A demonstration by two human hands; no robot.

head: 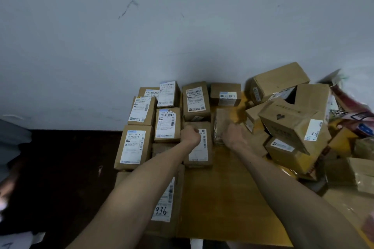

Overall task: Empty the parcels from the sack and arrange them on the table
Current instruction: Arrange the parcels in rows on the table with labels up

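Several brown cardboard parcels with white labels lie in rows on the left part of the yellow table (222, 198). My left hand (190, 135) is curled into a fist and rests on a labelled parcel (199, 147) in the middle row. My right hand (232, 136) grips the near end of a plain brown parcel (221, 123), blurred by motion, just right of that row. A loose heap of larger boxes (291, 119) is piled at the right. The sack itself I cannot pick out.
A grey scuffed wall (162, 36) rises behind the table. Dark floor (66, 168) lies left of the table. Crumpled red and white packaging (356, 119) sits at the far right edge. A long parcel marked 936 (164, 204) lies under my left forearm.
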